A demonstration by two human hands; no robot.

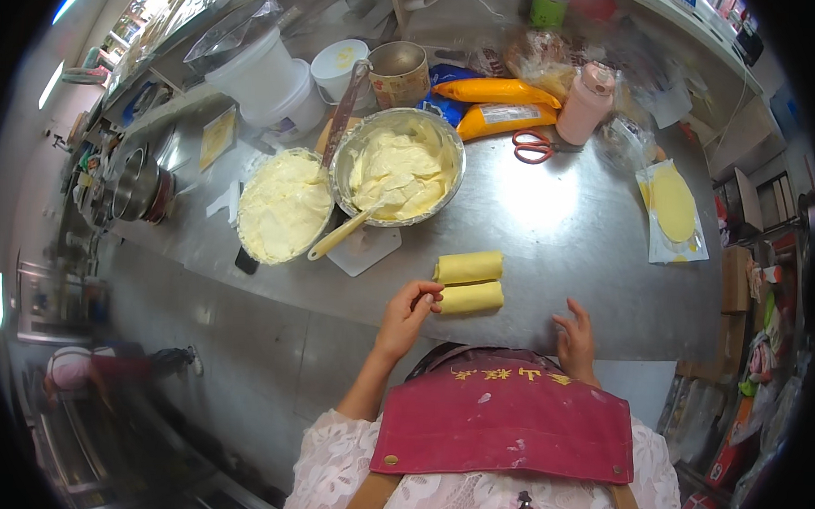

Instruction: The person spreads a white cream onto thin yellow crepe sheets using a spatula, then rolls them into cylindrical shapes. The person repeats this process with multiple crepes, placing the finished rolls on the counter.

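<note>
Two pale yellow rolls lie side by side on the steel worktable (pixel 535 259), a back roll (pixel 470 267) and a front roll (pixel 473 298). At the left end of the front roll is my left hand (pixel 403 318), its fingers curled; whether they grip anything is unclear. Off to the right of the rolls, my right hand (pixel 575 338) is over the table's front edge, empty and with fingers apart. Behind the rolls, a metal bowl (pixel 458 182) holds yellow cream (pixel 404 163), and a cream-coloured spatula (pixel 341 235) leans out of it.
Left of the bowl stands a container of paler cream (pixel 284 206). Red-handled scissors (pixel 534 147), a pink bottle (pixel 586 102) and orange packages (pixel 506 116) are at the back. Flat yellow rounds (pixel 674 203) lie on a wrapper at right. Another person (pixel 100 372) bends at far left.
</note>
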